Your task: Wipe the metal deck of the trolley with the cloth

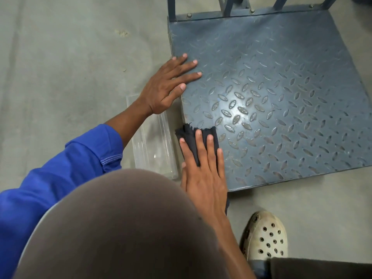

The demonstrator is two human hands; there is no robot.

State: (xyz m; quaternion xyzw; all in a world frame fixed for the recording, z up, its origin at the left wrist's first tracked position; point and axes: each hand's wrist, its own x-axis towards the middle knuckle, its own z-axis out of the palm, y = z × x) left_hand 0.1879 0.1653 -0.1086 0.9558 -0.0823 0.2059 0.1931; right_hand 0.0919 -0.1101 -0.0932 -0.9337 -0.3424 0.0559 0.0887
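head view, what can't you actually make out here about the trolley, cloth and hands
- Trolley handle frame: head view, cut off by the top edge.
- Deck underside and wheels: head view, hidden beneath the plate.
- Cloth: head view, mostly covered by the right hand, which lies flat on it.
- Left hand palm: head view, faces down on the deck edge.
- Clear box: head view, near end hidden by the knee.

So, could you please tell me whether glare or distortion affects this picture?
Head view: a bright glare patch sits mid-deck, washing out the tread there; wide-angle bending curves the deck's edges; the right hand and cloth stay sharp.
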